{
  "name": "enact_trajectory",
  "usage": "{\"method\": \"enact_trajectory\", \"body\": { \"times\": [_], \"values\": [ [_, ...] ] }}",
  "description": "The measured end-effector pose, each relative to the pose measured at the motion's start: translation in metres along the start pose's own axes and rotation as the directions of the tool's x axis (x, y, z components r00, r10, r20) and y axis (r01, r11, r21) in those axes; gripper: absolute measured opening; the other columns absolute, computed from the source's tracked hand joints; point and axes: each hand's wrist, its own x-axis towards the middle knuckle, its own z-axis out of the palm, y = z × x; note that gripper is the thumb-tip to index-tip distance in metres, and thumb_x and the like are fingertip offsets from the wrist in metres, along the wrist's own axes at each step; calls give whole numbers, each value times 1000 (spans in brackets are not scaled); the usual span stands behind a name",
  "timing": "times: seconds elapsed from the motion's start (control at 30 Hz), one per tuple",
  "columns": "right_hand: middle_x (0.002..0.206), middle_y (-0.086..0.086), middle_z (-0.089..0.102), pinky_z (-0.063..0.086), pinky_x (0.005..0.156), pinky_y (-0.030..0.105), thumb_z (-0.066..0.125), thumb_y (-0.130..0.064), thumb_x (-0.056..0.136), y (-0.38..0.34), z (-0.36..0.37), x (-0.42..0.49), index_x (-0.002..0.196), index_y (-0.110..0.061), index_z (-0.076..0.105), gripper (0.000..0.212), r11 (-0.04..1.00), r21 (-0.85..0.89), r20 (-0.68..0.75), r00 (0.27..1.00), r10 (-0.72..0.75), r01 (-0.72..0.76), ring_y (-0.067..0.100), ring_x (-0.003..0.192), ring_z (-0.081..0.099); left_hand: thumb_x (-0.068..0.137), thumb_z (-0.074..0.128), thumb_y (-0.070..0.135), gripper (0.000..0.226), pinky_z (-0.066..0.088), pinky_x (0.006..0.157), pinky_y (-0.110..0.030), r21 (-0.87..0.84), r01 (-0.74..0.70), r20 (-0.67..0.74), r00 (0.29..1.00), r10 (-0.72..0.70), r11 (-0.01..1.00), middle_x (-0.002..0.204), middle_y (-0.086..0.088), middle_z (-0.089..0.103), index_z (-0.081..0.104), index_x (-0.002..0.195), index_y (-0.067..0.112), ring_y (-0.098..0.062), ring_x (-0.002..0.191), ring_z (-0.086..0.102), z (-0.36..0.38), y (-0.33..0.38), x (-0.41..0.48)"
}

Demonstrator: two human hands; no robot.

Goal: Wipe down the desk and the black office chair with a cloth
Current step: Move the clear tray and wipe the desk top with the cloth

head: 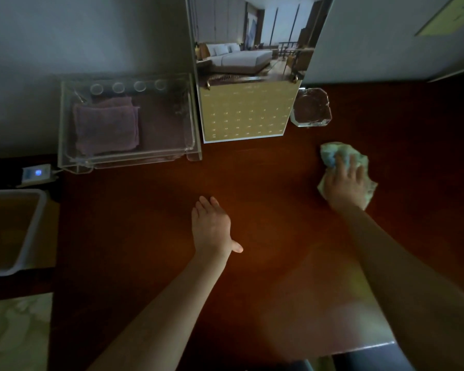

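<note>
Cloth lay crumpled on desk right of calendar, pressed under right hand, fingers spread; left hand rested flat before calendar, fingers straight, together.

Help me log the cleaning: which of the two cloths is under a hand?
The pale green cloth, crumpled under the right hand on the desk. The purple cloth lies folded in the clear tray, untouched.

No text can be read for certain. The calendar on the desk has a gold page with a grid of small pale date numbers, too blurred to make out. Far right of the calendar and higher up, a yellow-green sheet bears faint dark marks, which are also illegible.
</note>
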Motion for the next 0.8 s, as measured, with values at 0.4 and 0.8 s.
{"method": "enact_trajectory", "body": {
  "times": [0.4, 0.8],
  "values": [
    [159, 3, -7, -3, 116, 48, 24, -38, 101, -68, 15, -73, 150, -36, 6, 53, 955, -38, 137, 948, -288, 296, 37, 144, -10, 59, 71, 69, 132, 19, 115, -42, 68, -3, 43, 999, 0, 998, 151, -32, 13, 7, 147, -6, -39, 141, 22, -4, 3, 1],
    [159, -6, -8, -9, 116, 41, 30, -45, 100, -114, 32, -110, 149, -42, 2, 56, 723, -29, 246, 706, -665, 691, 25, 145, -16, 62, 73, 64, 123, 24, 115, -39, 29, 72, -30, 997, -71, 997, 152, -27, 17, 13, 148, -1, -34, 141, 24, 1, 8, 6]
  ]
}}
